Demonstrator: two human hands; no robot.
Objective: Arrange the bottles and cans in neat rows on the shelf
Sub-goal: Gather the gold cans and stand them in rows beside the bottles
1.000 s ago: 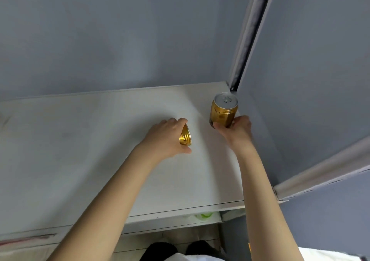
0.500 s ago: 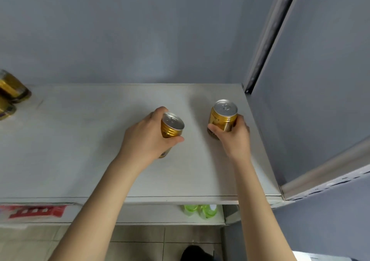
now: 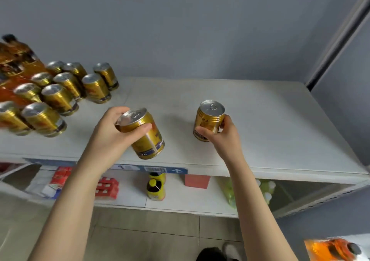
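Observation:
My left hand [image 3: 112,134] grips a gold can [image 3: 144,134] by its upper part, holding it tilted above the front of the white shelf [image 3: 270,120]. My right hand [image 3: 224,138] grips a second gold can [image 3: 209,119] that stands upright near the middle of the shelf. Several more gold cans [image 3: 60,92] stand in rows at the shelf's left end, with orange bottles [image 3: 14,64] behind them at the far left.
A grey wall backs the shelf and a grey side panel [image 3: 344,76] closes its right end. The lower shelf [image 3: 180,200] holds red packs [image 3: 106,187], a yellow bottle [image 3: 156,188], a red box [image 3: 197,181] and green bottles [image 3: 264,188]. An orange bottle [image 3: 334,249] lies at bottom right.
The view has swung left and pulled back, bringing the rows of cans and the lower shelf into sight. My left hand has lifted its can more upright; the right hand keeps hold of its can.

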